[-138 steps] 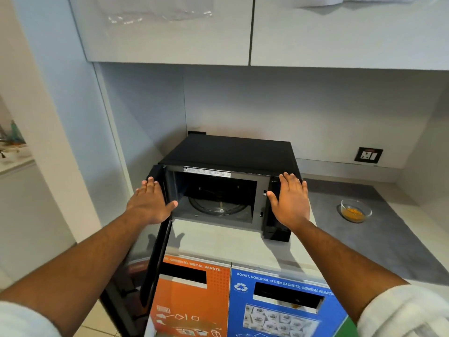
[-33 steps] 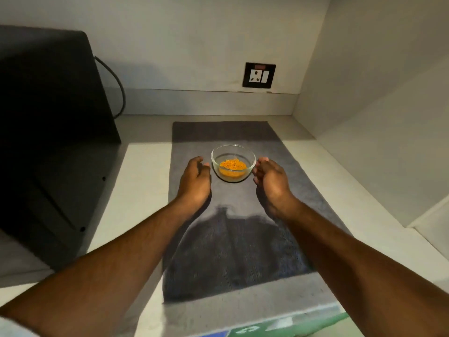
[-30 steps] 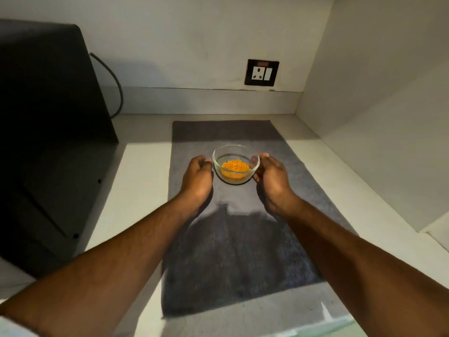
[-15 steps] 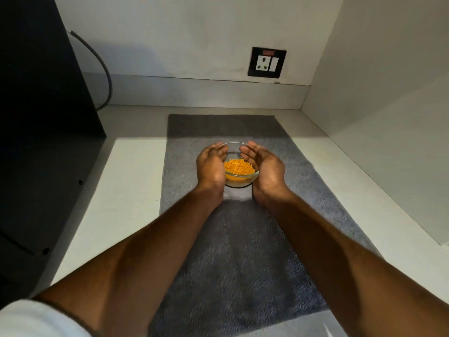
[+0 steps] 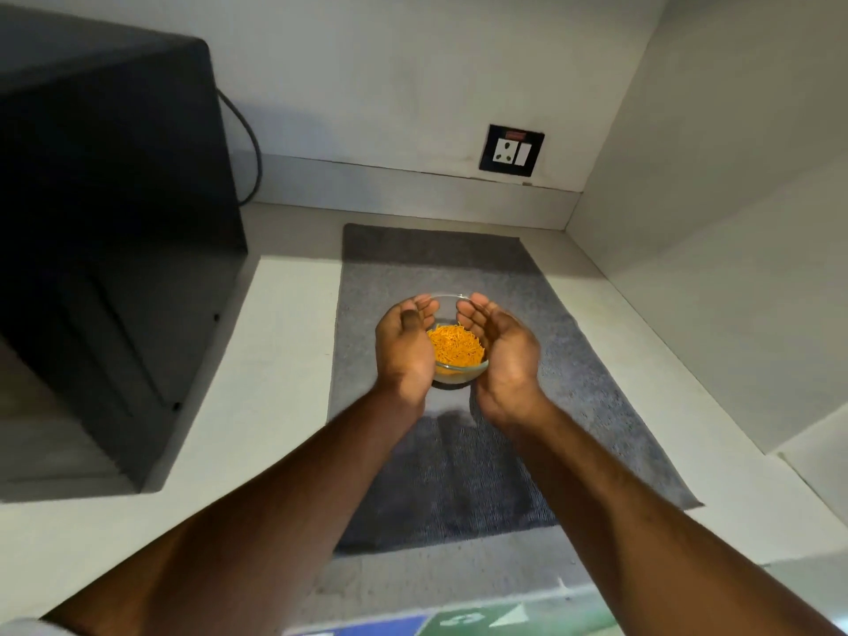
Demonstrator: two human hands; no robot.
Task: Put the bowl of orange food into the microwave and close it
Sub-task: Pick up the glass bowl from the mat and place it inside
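Observation:
A small clear glass bowl of orange food (image 5: 456,348) is cupped between both my hands over the grey mat (image 5: 459,475). My left hand (image 5: 406,348) wraps its left side and my right hand (image 5: 502,351) wraps its right side, fingers curled round the far rim. The bowl looks lifted a little off the mat, with a shadow below it. The black microwave (image 5: 105,222) stands at the left; only its right side and top show, and its door and inside are out of view.
A white counter (image 5: 257,406) runs under the mat. A black cable (image 5: 250,149) curves behind the microwave. A wall socket (image 5: 511,151) sits on the back wall. A side wall closes in on the right. Coloured bin labels (image 5: 440,619) show at the bottom edge.
Both hands have closed round the bowl from its sides and raised it slightly off the mat. The view has pulled back, so more of the microwave shows at the left.

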